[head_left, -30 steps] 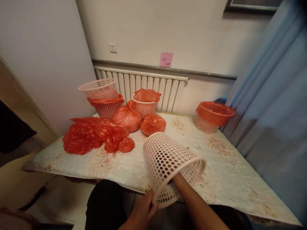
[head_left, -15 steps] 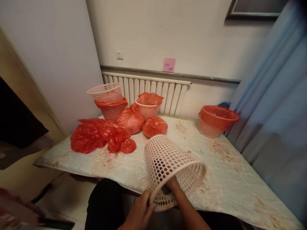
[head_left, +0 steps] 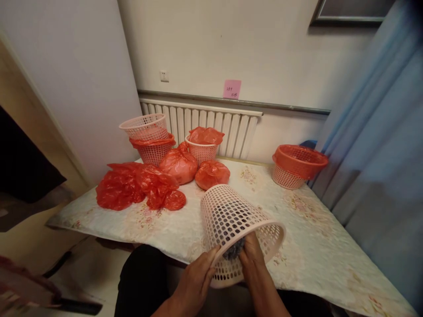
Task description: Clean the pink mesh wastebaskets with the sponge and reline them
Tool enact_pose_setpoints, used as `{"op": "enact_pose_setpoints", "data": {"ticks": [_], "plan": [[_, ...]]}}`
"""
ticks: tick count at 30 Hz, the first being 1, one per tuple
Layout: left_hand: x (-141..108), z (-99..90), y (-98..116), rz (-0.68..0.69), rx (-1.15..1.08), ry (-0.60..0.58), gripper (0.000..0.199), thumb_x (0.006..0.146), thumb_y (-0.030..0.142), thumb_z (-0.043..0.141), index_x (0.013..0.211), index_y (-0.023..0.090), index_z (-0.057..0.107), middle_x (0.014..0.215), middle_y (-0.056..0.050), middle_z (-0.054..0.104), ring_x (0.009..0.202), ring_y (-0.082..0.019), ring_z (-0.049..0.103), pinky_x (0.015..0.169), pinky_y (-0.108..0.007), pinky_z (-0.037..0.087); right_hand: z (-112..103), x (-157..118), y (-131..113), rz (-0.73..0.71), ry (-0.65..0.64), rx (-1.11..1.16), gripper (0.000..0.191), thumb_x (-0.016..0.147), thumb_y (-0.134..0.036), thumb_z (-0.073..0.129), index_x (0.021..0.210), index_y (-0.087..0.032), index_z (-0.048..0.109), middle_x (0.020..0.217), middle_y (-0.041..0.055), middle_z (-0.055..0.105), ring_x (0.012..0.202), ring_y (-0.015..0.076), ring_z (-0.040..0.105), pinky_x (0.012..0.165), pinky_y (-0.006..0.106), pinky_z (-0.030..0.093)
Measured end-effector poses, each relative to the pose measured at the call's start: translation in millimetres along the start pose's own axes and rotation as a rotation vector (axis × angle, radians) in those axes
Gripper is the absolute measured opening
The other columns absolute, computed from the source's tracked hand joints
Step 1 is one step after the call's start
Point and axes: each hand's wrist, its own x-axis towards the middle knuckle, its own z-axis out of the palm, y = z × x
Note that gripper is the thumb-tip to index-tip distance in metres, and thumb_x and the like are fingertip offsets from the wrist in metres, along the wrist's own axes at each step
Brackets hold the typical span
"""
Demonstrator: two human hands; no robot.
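A pale pink plastic wastebasket [head_left: 228,198] with many holes lies tilted on the table edge, its mouth facing me and to the right. My left hand [head_left: 200,275] is closed on the near left part of its rim. Inside the mouth, my right hand [head_left: 253,255] is closed on a dark grey, fuzzy cloth [head_left: 234,250] that lies against the basket's inner wall. Part of the cloth shows through the holes, and the right fingertips are hidden behind it.
On the flowered tablecloth [head_left: 330,246] lie several red plastic bags [head_left: 122,187]. Stacked baskets [head_left: 153,154] and a bag-lined basket [head_left: 203,154] stand by the radiator [head_left: 231,132]. Another lined basket [head_left: 287,176] stands near the blue curtain [head_left: 373,145].
My right hand has turned and drawn nearer the rim inside the basket, bringing the grey cloth into clearer view. My left hand has slid slightly up along the rim.
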Motion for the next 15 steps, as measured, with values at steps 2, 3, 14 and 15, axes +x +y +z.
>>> {"op": "enact_pose_setpoints", "data": {"ticks": [2, 3, 14, 15], "plan": [[0.8, -1.6, 0.8, 0.008, -0.003, -0.023, 0.053, 0.094, 0.017, 0.039, 0.145, 0.026, 0.032, 0.137, -0.009, 0.055, 0.124, -0.019, 0.053, 0.106, -0.035, 0.042, 9.7, -11.3, 5.6, -0.045, 0.014, -0.062, 0.047, 0.082, -0.046, 0.051, 0.12, -0.02, 0.058, 0.107, 0.0054, 0.067, 0.111, 0.0227, 0.058, 0.095, 0.039, 0.047], [0.7, -2.2, 0.9, 0.005, 0.001, -0.031, 0.053, 0.094, 0.017, 0.039, 0.145, 0.025, 0.032, 0.137, -0.009, 0.055, 0.124, -0.019, 0.054, 0.106, -0.035, 0.042, 12.4, -16.4, 10.5, -0.066, -0.007, -0.128, 0.045, 0.081, -0.044, 0.051, 0.118, -0.02, 0.059, 0.109, 0.0055, 0.067, 0.111, 0.0226, 0.057, 0.096, 0.039, 0.046], [10.6, -2.6, 1.9, 0.013, -0.037, -0.086, 0.052, 0.095, 0.018, 0.039, 0.145, 0.025, 0.031, 0.141, -0.008, 0.051, 0.128, -0.018, 0.05, 0.108, -0.035, 0.04, -35.8, -7.5, 71.7, -0.313, -0.48, -1.013, 0.029, 0.081, -0.024, 0.051, 0.102, -0.022, 0.071, 0.109, 0.0097, 0.067, 0.104, 0.0267, 0.059, 0.091, 0.037, 0.044], [9.4, -0.9, 0.1, 0.006, -0.037, -0.083, 0.051, 0.095, 0.019, 0.038, 0.145, 0.025, 0.032, 0.141, -0.008, 0.051, 0.128, -0.018, 0.049, 0.107, -0.034, 0.04, -40.1, -4.0, 73.9, -0.305, -0.453, -1.034, 0.032, 0.082, -0.025, 0.05, 0.107, -0.023, 0.069, 0.114, 0.0094, 0.065, 0.109, 0.0268, 0.058, 0.093, 0.037, 0.043]]}}
